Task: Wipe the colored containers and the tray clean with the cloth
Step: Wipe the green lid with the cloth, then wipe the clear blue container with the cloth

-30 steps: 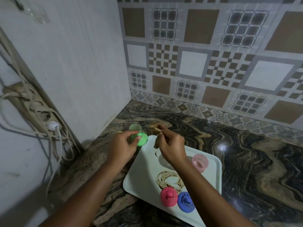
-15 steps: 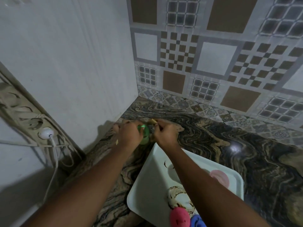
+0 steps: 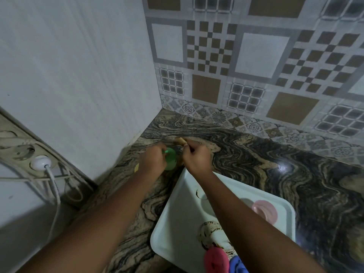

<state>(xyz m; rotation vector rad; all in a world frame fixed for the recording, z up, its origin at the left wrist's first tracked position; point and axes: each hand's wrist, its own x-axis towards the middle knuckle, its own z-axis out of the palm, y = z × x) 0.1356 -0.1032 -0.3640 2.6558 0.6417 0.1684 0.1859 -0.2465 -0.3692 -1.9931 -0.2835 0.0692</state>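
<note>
Nearest me, on the near edge of the white tray (image 3: pixel 177 223), sit a hot-pink container (image 3: pixel 216 260) & a blue container (image 3: pixel 237 266). They're side by side, touching or nearly so, both partly under my right forearm (image 3: pixel 256 223). Just beyond them is a brown smear (image 3: pixel 208 230) on the tray, not wiped yet I'd say. Further right, by the tray's far-right rim, is a pale pink container (image 3: pixel 265 210), well apart from the other two.

Past the tray's far corner, over the marbled desk (image 3: pixel 275 174), both grips come together. On the left grip (image 3: pixel 152 160) the fingers are curled round the green container (image 3: pixel 170 159), held off the tray. Can't tell if it touches the desk. The right grip (image 3: pixel 197 158) is closed round the tan cloth (image 3: pixel 180 140), w/ a wad of it poking out on the far side of the knuckles.

What the next stroke turns on: the green container sits btwn the two grips, immediately left of the cloth grip, touching it or nearly. The cloth end lies at the container's far-right side, so the wipe prob. goes leftward & toward me, w/ the left grip turning the container against it. Which way its mouth faces is hidden by my fingers. The right grip is nearer the tray, so it's better placed for the smear afterwards.

Behind is the corner of the plain wall (image 3: pixel 78 75) & patterned tiles (image 3: pixel 256 66).
</note>
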